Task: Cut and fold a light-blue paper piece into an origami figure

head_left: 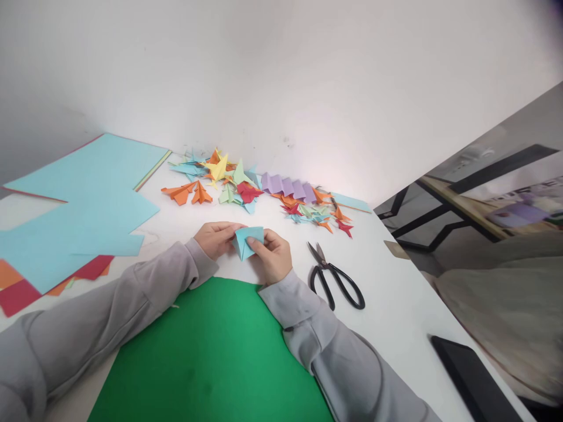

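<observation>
A small folded light blue paper is held up between both hands, above the far edge of a green sheet. My left hand pinches its left edge, fingers pressed together. On the other side, my right hand grips the paper with the thumb across its front and the fingers behind. The folded piece has a vertical crease and narrows toward the bottom. Black-handled scissors lie on the white table to the right of my right hand, blades slightly apart.
Large light blue sheets cover the left side, with red and orange sheets beneath. Folded colored paper pieces and a pleated purple paper lie along the wall. A black flat device rests near the right edge.
</observation>
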A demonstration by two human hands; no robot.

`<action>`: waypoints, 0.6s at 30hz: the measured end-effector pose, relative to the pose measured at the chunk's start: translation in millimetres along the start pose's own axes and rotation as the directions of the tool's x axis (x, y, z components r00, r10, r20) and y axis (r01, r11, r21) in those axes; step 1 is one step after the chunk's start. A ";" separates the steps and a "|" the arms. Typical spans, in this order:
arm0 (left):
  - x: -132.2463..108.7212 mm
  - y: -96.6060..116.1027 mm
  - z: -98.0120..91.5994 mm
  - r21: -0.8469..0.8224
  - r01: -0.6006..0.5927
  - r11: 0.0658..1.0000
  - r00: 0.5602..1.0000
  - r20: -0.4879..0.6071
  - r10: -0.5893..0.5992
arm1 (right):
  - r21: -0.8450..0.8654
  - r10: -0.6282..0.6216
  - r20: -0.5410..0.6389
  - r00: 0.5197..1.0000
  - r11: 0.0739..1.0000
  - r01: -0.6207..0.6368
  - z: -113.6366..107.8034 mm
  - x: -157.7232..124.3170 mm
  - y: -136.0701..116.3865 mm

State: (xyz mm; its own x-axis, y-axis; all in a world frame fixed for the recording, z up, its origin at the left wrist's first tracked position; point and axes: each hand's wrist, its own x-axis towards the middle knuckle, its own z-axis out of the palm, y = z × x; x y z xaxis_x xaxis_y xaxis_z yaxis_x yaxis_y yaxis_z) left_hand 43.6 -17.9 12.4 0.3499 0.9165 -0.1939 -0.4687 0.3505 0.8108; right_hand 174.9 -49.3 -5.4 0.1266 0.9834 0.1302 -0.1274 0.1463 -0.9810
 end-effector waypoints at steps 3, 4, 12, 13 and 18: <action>0.5 -1.0 0.3 0.011 0.042 0.999 0.999 -0.020 -0.042 | 0.011 -0.005 -0.023 1.000 1.000 0.006 0.3 0.1 -0.1; 0.6 -1.2 0.5 0.019 0.044 0.999 0.999 -0.018 -0.044 | 0.012 -0.009 -0.027 1.000 1.000 0.009 0.4 0.1 -0.2; 0.2 -3.6 -2.9 0.252 -0.063 0.966 0.992 0.125 0.032 | 0.018 0.012 -0.028 1.000 1.000 -0.012 1.1 0.1 -0.3; 0.7 -4.5 -4.3 0.288 -0.085 0.954 0.990 0.135 0.047 | 0.018 0.016 -0.030 0.999 1.000 -0.016 1.4 0.1 -0.7; 4.2 -10.2 -11.1 0.383 -0.164 0.909 0.979 0.177 0.102 | 0.016 0.028 -0.060 0.998 1.000 -0.027 3.6 0.0 -3.5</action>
State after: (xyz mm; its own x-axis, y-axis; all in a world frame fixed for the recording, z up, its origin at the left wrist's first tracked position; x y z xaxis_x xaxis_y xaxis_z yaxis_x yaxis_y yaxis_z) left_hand 40.8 -15.5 -2.9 0.4380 0.8989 -0.0097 -0.1727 0.0948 0.9804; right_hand 171.7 -49.5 -1.5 0.1821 0.9788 0.0941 -0.1461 0.1215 -0.9818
